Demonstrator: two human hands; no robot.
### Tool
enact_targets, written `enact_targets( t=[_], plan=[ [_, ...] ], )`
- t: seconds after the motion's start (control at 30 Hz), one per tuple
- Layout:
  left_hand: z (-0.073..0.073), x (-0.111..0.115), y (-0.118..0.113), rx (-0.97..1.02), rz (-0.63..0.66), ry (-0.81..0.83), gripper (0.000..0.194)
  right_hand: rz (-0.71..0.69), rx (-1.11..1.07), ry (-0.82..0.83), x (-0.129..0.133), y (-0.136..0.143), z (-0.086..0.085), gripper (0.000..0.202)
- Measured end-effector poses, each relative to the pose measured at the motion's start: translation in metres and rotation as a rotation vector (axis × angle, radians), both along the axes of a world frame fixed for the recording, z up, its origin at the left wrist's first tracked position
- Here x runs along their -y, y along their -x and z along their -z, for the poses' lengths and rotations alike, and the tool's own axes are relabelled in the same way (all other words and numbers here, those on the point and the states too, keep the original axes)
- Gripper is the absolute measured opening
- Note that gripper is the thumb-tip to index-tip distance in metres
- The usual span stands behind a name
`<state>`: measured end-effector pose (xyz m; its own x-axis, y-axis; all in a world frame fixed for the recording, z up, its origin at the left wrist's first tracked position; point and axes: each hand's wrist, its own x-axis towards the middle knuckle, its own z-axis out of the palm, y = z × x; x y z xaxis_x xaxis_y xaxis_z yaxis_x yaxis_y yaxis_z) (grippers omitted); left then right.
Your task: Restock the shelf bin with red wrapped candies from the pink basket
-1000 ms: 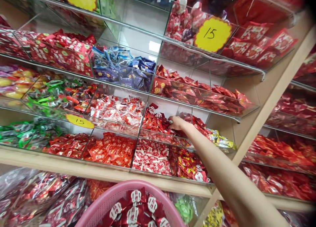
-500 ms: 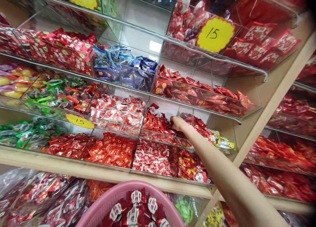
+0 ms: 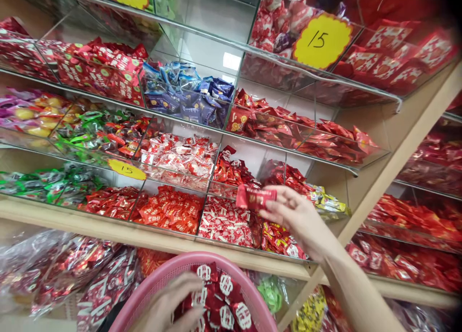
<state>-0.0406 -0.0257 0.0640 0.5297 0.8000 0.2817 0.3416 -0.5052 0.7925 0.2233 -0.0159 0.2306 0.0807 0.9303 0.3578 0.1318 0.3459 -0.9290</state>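
My right hand (image 3: 298, 219) is raised in front of the shelves and pinches a small red candy packet (image 3: 255, 197) between thumb and fingers. It hovers just in front of the clear bin of red wrapped sweets (image 3: 234, 171). At the bottom of the view is a pink plastic basket (image 3: 159, 286) holding dark red sweets with white marks (image 3: 225, 303). My left hand (image 3: 169, 305) is blurred and lies at the basket's near rim, its fingers resting on those sweets. I cannot tell whether it grips anything.
Tilted clear bins fill the wooden shelf unit (image 3: 407, 144): blue packets (image 3: 187, 98), green and mixed wrappers (image 3: 90, 132), white-and-red sweets (image 3: 180, 156). Yellow price tags reading 15 (image 3: 321, 41) hang on the bins. Large clear bags of sweets (image 3: 57, 274) sit below.
My right hand has pulled back out of the bin toward me, now holding a red packet. My left hand has come into view at the basket. The view shifted slightly.
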Motion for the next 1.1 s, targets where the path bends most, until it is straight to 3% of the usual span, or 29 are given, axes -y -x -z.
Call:
enact_targets(
  t=[0.13,0.23,0.43,0.87,1.1],
  plan=[
    [-0.048,0.006,-0.025,0.381,-0.039,0.281,0.04,-0.169,-0.274,0.292,0.04,0.035,0.059,0.034],
    [-0.061,0.01,-0.036,0.507,-0.064,0.358,0.037,-0.205,-0.386,0.355,0.052,0.055,0.092,0.034],
    [-0.047,0.016,-0.035,0.542,-0.156,0.334,0.02,-0.139,-0.442,0.349,0.064,0.072,0.12,0.026],
    [-0.031,0.028,-0.032,0.55,-0.214,0.39,0.018,0.207,-0.254,0.342,0.079,0.08,0.154,0.036],
    [-0.027,0.027,-0.038,0.642,-0.218,0.557,0.021,0.039,-0.491,0.4,0.08,0.083,0.151,0.022]
  ],
)
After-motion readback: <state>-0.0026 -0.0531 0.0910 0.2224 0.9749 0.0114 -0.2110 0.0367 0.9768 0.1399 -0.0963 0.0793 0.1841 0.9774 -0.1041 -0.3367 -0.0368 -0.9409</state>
